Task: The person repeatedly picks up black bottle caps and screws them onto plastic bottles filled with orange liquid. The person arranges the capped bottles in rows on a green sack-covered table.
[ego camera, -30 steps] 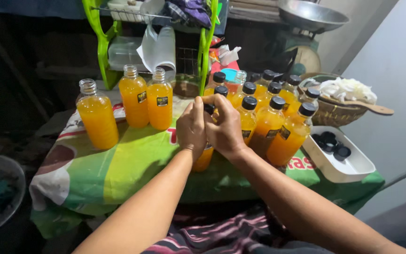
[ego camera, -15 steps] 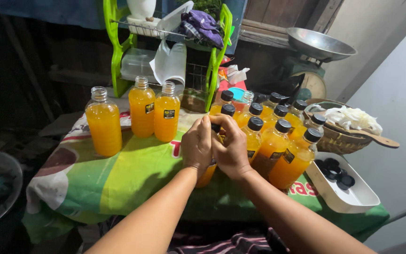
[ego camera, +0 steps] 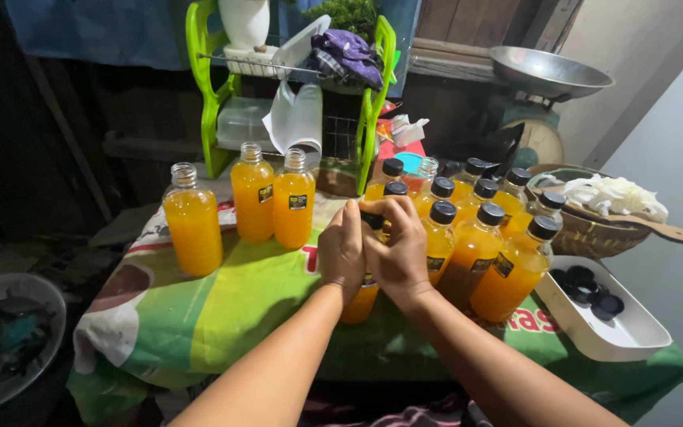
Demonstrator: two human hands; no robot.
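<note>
An orange juice bottle (ego camera: 359,302) stands on the green cloth-covered table (ego camera: 223,316) in front of me. My left hand (ego camera: 343,251) wraps around its upper body. My right hand (ego camera: 398,245) is closed over its black cap (ego camera: 371,221), fingers curled on top. Only the bottle's base shows below my hands. Three uncapped juice bottles (ego camera: 253,191) stand to the left. Several capped juice bottles (ego camera: 485,245) cluster to the right.
A white tray (ego camera: 624,338) with loose black caps (ego camera: 586,283) lies at the right edge. A basket (ego camera: 594,229) with a wooden spoon sits behind it. A green dish rack (ego camera: 373,87) and a scale with a metal pan (ego camera: 549,73) stand at the back.
My hands stay on the same bottle, fingers shifting slightly on the cap. The camera view has tilted down and to the right a little.
</note>
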